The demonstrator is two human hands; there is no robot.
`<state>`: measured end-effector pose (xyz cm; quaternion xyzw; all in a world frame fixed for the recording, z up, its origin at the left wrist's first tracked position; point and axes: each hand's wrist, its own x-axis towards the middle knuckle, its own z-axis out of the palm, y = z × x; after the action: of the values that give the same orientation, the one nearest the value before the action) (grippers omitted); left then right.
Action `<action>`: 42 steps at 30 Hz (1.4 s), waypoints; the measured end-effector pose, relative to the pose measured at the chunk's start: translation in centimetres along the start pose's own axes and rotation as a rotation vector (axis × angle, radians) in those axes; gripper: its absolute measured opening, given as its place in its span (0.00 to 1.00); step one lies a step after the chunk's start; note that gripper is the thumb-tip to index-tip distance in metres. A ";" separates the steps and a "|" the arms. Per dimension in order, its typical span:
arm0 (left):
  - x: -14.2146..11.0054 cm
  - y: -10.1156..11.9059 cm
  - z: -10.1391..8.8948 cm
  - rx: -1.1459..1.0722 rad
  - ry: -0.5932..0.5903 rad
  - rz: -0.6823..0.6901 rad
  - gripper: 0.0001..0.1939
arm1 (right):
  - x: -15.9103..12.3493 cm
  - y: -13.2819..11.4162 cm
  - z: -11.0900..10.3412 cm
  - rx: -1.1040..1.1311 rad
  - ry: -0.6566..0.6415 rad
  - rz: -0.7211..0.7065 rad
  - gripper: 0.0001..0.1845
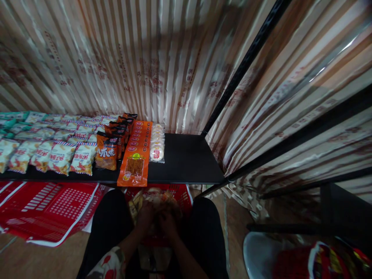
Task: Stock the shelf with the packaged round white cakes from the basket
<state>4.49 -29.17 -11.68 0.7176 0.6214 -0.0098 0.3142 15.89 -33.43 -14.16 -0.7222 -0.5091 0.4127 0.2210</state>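
Observation:
Between my knees stands a red basket (186, 199) with snack packets (155, 198) inside. My left hand (146, 214) reaches down into it, its fingers curled against the packets beside a yellowish packet (136, 204). Close by on the right, my right hand (167, 221) is curled in among the same packets. Both hands look closed, but shadow and blur hide exactly what they grip. Just beyond the basket, a long orange strip of snack packs (135, 155) hangs slightly over the front edge of the black shelf (188, 159). Beside it lies a white stack of round packs (157, 145).
Rows of white snack bags (59, 157) and several orange-and-black bags (106, 151) fill the shelf's left part. A second red basket (55, 209) lies at lower left. Black shelf posts (247, 66) rise at right, before a striped curtain (162, 58). A pale tub (257, 255) stands lower right.

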 end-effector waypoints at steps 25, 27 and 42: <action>-3.8 2.9 -6.5 0.004 0.221 0.281 0.14 | -1.9 -1.8 -2.0 0.069 0.228 -0.277 0.19; -3.8 3.1 -6.8 -0.053 0.200 0.233 0.14 | -2.2 -2.1 -2.2 0.077 0.225 -0.237 0.20; -2.6 2.3 -5.7 -0.691 0.193 0.103 0.11 | -3.7 -4.5 -4.3 0.266 0.334 -0.194 0.24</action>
<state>3.84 -28.92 -5.02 0.5971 0.5778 0.2847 0.4781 16.42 -34.70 -7.03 -0.6926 -0.4739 0.3277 0.4339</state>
